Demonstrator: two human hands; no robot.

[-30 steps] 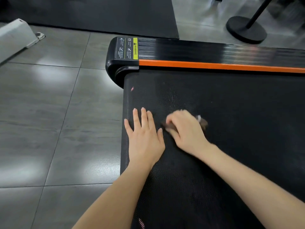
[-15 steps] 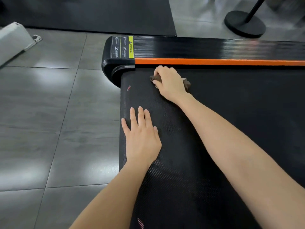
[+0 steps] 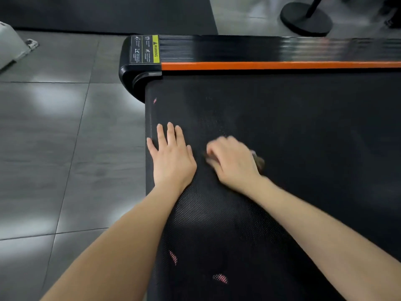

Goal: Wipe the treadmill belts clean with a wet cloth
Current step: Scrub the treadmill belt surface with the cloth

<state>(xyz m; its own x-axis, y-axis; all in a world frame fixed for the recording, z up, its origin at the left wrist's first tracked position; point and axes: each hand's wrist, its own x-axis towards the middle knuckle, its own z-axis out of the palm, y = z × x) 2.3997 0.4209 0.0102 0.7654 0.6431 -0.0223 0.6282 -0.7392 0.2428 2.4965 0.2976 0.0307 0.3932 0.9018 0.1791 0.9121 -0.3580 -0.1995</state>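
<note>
Mostly, the view is filled by one treadmill belt, a matte black sheet stippled with fine dots, which show most clearly near the forearms. Three small pink hatched marks are printed on it: one near the far left corner and two close to the bottom of the picture.

The left hand is laid flat on the belt just inside its left edge, palm down. Its fingers are held straight and close together, and nothing is grasped by them. The right hand, just beside it and not touching it, is blurred. Its fingers are curled down over one crumpled brownish cloth, which is pressed against the belt. Only a bunched edge of the cloth is seen at the hand's right side.

Along the far side of the belt one glossy black ribbed side rail is seen, edged by a single flat orange stripe. The rail is finished at the left by a rounded black end cap carrying one warning label, part black and part yellow.

The floor is laid with large grey polished tiles in which pale light is reflected. Farther off, a dark mat, one round black stand base with a slanted pole, and one white wedge-shaped object are visible.
</note>
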